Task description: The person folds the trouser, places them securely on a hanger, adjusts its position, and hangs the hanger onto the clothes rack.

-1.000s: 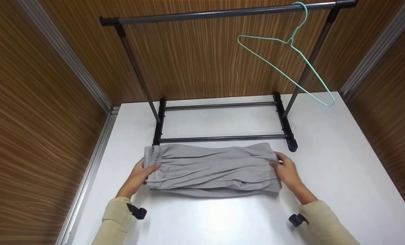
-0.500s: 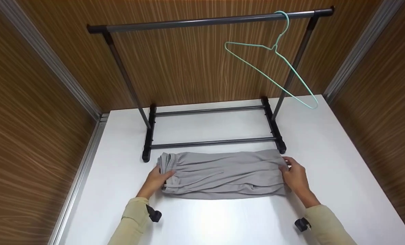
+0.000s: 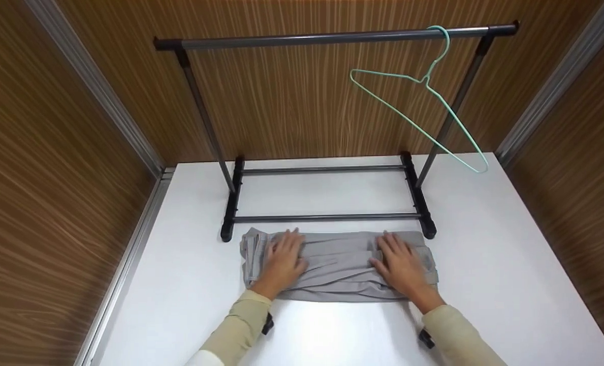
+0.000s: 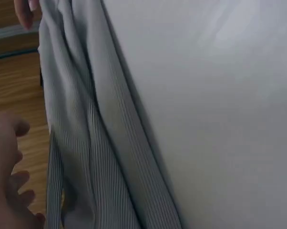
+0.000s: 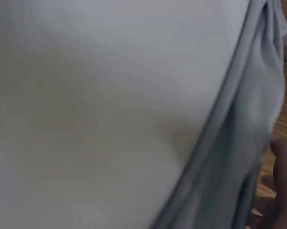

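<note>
A pair of folded grey pants (image 3: pixel 332 264) lies across the white table, its gathered elastic waistband (image 3: pixel 253 254) at the left end. My left hand (image 3: pixel 284 262) rests on the cloth beside the waistband with fingers extended. Toward the other end, my right hand (image 3: pixel 403 267) lies on top with its fingers spread. In the left wrist view, the left hand (image 4: pixel 5 176) shows beyond the ribbed edge of the pants (image 4: pixel 86 95). The right wrist view has the near folded edge of the pants (image 5: pixel 248 109), slightly blurred, with part of the right hand (image 5: pixel 284 186) past it.
Just behind the pants stands a dark metal clothes rack, its base bar (image 3: pixel 327 218) close to the cloth. From the rack's top rail (image 3: pixel 307 38) a mint-green hanger (image 3: pixel 417 80) hangs at the right. Wood-grain panels (image 3: pixel 68 168) enclose the table (image 3: pixel 484 264) on three sides.
Both hands have let go of the two ends of the pants and moved inward onto the top of the cloth. The pants now lie flatter, and the head view has shifted slightly.
</note>
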`<state>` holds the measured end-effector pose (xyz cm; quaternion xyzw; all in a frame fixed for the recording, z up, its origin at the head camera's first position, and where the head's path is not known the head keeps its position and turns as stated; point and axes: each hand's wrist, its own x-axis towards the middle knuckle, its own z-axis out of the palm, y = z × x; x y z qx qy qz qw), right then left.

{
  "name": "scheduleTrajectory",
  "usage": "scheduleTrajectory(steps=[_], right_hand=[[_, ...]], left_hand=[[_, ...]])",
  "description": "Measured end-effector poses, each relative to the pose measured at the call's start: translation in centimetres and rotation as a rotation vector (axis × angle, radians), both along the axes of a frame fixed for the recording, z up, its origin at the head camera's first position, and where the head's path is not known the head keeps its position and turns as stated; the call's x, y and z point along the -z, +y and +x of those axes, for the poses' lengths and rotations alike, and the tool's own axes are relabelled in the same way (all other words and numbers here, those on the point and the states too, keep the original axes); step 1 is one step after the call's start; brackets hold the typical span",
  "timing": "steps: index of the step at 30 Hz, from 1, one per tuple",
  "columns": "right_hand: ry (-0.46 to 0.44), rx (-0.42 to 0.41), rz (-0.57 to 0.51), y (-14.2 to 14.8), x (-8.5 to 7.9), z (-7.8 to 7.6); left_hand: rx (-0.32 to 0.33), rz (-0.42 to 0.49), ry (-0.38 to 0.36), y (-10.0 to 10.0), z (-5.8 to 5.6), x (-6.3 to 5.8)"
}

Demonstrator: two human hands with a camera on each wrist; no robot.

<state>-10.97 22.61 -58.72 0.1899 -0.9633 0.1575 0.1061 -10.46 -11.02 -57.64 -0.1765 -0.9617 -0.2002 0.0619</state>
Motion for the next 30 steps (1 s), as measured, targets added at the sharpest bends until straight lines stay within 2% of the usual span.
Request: scheduleTrajectory(steps=[2, 5, 9, 13, 17, 21, 26, 30], right_hand=[[-0.058, -0.019, 0.043, -0.3, 0.9, -0.5], [-0.104, -0.026, 0.073, 0.1, 1.8, -1.0], [-0.11, -0.005, 0.068, 1.8, 2.2, -1.6], [-0.107, 0.031, 0.051, 3.2, 2.1, -1.9], [-0.104, 0.033, 0.027, 3.5, 2.2, -2.1], [-0.103, 0.03, 0.007, 3.6, 2.6, -2.0], [-0.093, 0.07, -0.016, 4.3, 3.2, -1.4], [-0.081, 0.105, -0.031, 4.9, 3.6, -0.8]], left_hand=[[0.032, -0.083, -0.067, 0.5, -0.2, 0.9], [0.005, -0.153, -0.114, 0.1, -0.4, 2.1], [-0.064, -0.182, -0.06, -1.1, -0.7, 2.9], [-0.116, -0.208, 0.002, -2.3, -1.0, 2.6], [-0.209, -0.228, 0.033, -3.8, -1.0, 2.4], [-0.263, -0.178, 0.047, -5.1, -0.9, 2.8], [-0.226, -0.043, 0.083, -5.0, -0.9, 3.5], [-0.221, 0.016, 0.115, -4.2, -1.2, 3.9]])
